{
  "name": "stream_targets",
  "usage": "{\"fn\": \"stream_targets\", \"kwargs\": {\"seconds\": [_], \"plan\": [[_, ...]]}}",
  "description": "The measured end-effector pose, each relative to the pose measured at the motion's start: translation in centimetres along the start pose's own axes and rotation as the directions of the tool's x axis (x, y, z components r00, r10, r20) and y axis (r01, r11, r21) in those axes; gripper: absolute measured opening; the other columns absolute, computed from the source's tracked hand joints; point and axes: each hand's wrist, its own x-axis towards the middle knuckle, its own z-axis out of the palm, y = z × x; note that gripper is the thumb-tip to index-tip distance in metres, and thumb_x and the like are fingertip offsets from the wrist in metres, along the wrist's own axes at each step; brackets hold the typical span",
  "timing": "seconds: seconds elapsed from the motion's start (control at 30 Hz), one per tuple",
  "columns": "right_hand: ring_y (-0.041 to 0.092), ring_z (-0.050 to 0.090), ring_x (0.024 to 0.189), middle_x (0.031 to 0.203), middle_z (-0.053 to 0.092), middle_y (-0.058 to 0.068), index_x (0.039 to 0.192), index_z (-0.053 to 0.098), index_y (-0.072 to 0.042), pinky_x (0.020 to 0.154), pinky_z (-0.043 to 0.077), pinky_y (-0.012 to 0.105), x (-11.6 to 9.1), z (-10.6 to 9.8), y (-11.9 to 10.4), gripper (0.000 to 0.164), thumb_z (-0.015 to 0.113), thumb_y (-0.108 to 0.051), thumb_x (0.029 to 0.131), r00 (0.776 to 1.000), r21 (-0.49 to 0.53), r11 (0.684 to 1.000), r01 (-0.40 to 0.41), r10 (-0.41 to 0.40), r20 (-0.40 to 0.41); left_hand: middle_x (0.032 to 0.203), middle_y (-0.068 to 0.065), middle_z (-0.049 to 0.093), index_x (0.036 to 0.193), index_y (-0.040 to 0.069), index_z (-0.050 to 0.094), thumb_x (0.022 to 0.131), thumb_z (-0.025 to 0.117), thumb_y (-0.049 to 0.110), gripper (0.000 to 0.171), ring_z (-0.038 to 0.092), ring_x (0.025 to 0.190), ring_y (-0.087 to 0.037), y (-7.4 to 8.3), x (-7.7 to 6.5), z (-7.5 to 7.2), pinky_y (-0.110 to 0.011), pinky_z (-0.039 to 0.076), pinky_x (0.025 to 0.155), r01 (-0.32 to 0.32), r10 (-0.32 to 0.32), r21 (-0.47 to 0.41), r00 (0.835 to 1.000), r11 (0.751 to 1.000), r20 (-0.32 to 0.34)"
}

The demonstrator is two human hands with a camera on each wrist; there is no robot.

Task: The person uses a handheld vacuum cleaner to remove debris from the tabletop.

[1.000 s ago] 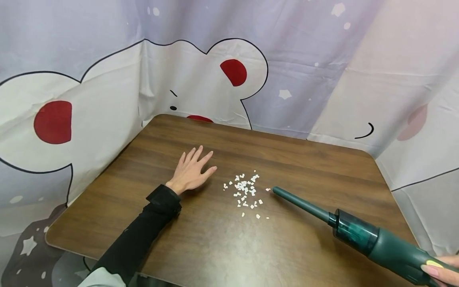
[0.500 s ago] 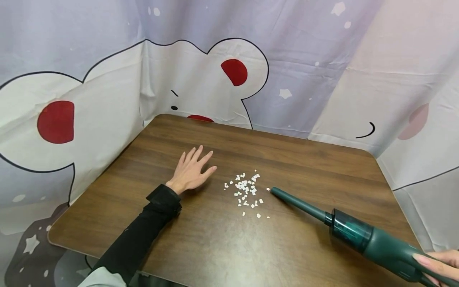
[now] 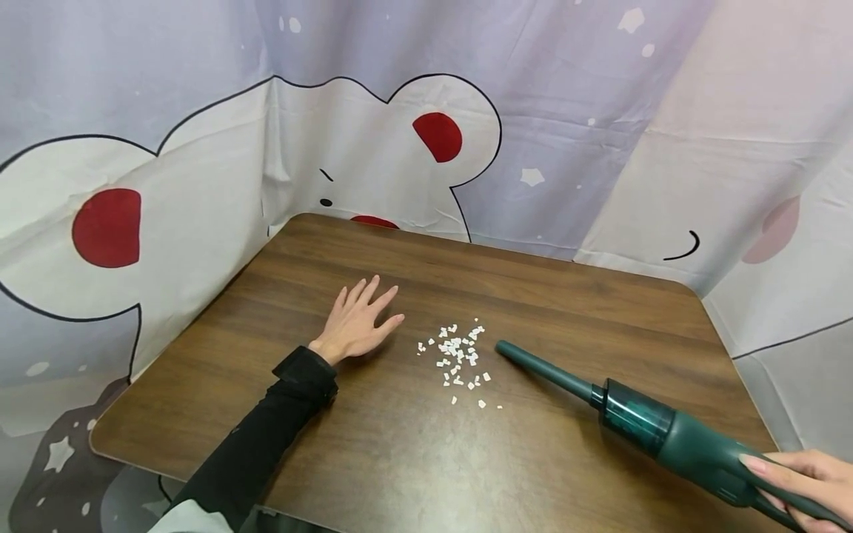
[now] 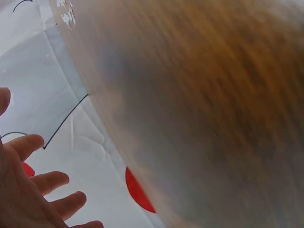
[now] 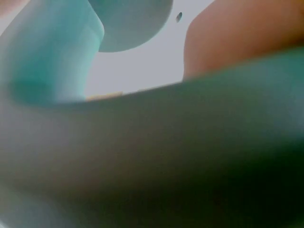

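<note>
My right hand (image 3: pixel 809 485) grips the handle of a dark green handheld vacuum cleaner (image 3: pixel 700 448) at the lower right. Its long thin nozzle slants up and left, the tip just right of a scatter of small white paper scraps (image 3: pixel 456 348). To the left of the scraps, my left hand (image 3: pixel 353 322) lies palm down over the table with fingers spread, holding nothing. In the left wrist view, that hand's fingers (image 4: pixel 50 183) reach in from the left edge. Blurred green casing of the vacuum cleaner (image 5: pixel 152 133) fills most of the right wrist view.
The brown wooden table (image 3: pixel 400 459) has rounded corners. A patterned curtain (image 3: pixel 566 111) with bears and stars hangs behind and along both sides. Part of a dark object (image 3: pixel 283 522) shows at the near table edge.
My right hand has moved left and slightly up with the vacuum cleaner, bringing the nozzle tip closer to the scraps. A lone scrap beside the tip no longer shows. My left hand stays nearly still.
</note>
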Motion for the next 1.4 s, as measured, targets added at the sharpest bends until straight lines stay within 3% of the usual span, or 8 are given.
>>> {"fn": "stream_targets", "kwargs": {"seconds": [0.37,0.6,0.73,0.83,0.93,1.1,1.3,1.4], "plan": [[0.024,0.009,0.037,0.057,0.014,0.032,0.088,0.051,0.0,0.03,0.002,0.036,1.9,-0.7,-1.4,0.045,0.017,-0.016,0.113,0.996,0.086,0.994,-0.071,0.066,0.058,0.166,-0.018,0.022,0.16,0.022,0.036,0.103,0.041,0.058,0.067,0.016,0.152,-0.042,-1.2,-0.7,-0.5,-0.065,0.008,0.12,0.047,-0.047,-0.003,0.999,0.999,0.0],[0.012,0.015,0.036,0.06,0.013,0.033,0.091,0.038,0.017,0.03,0.002,0.033,3.1,-0.7,-2.3,0.048,0.016,-0.019,0.114,0.992,0.098,0.988,-0.116,0.111,0.057,0.166,-0.019,0.023,0.16,0.022,0.036,0.103,0.042,0.058,0.067,0.016,0.152,-0.043,-1.8,-1.3,-0.8,-0.065,0.008,0.119,0.077,-0.077,0.001,0.997,0.997,-0.003],[0.022,0.011,0.034,0.059,0.014,0.032,0.09,0.037,0.02,0.03,0.004,0.035,3.9,-0.5,-2.9,0.05,0.015,-0.018,0.114,0.992,0.071,0.991,-0.111,0.107,0.066,0.166,-0.019,0.023,0.16,0.022,0.035,0.104,0.042,0.057,0.067,0.017,0.152,-0.043,-2.2,-1.6,-1.0,-0.065,0.009,0.119,0.097,-0.097,0.003,0.995,0.995,-0.003],[0.03,0.007,0.035,0.048,0.02,0.014,0.091,0.038,0.02,0.029,0.006,0.034,4.5,-0.5,-3.3,0.049,0.015,-0.018,0.114,0.992,0.06,0.993,-0.105,0.1,0.077,0.166,-0.019,0.022,0.16,0.021,0.036,0.104,0.042,0.058,0.067,0.016,0.152,-0.043,-2.5,-1.9,-1.1,-0.066,0.009,0.119,0.11,-0.11,-0.004,0.994,0.994,-0.007],[0.035,0.004,0.036,0.048,0.019,0.013,0.091,0.041,0.019,0.029,0.008,0.033,5.1,-0.5,-3.6,0.05,0.016,-0.018,0.114,0.991,0.047,0.993,-0.108,0.104,0.078,0.167,-0.018,0.021,0.16,0.021,0.036,0.104,0.042,0.058,0.067,0.016,0.152,-0.043,-2.7,-2.1,-1.2,-0.066,0.009,0.119,0.119,-0.119,-0.009,0.993,0.993,-0.008],[0.025,0.008,0.035,0.06,0.014,0.033,0.091,0.052,0.011,0.03,0.01,0.032,6.1,-0.5,-3.9,0.051,0.019,-0.02,0.114,0.991,-0.008,0.992,-0.124,0.125,0.052,0.166,-0.019,0.021,0.16,0.021,0.036,0.103,0.042,0.059,0.068,0.017,0.152,-0.044,-2.9,-2.4,-1.1,-0.065,0.008,0.119,0.127,-0.127,-0.002,0.992,0.992,-0.007],[0.012,0.015,0.037,0.06,0.011,0.034,0.088,0.044,0.015,0.032,0.005,0.035,5.2,-0.9,-2.7,0.051,0.02,-0.021,0.114,0.991,0.041,0.991,-0.128,0.127,0.033,0.166,-0.019,0.022,0.16,0.021,0.036,0.104,0.042,0.058,0.067,0.017,0.152,-0.043,-2.9,-2.4,-1.1,-0.065,0.008,0.12,0.126,-0.126,-0.006,0.992,0.992,-0.012],[0.024,0.01,0.034,0.056,0.015,0.033,0.086,0.046,0.008,0.029,0.005,0.039,3.4,-1.2,-0.7,0.044,0.02,-0.015,0.114,0.999,0.002,0.999,-0.051,0.051,-0.007,0.166,-0.019,0.023,0.159,0.021,0.037,0.103,0.042,0.058,0.067,0.016,0.152,-0.042,-2.5,-2.0,-0.9,-0.065,0.007,0.12,0.107,-0.107,-0.012,0.994,0.994,-0.01]]}}
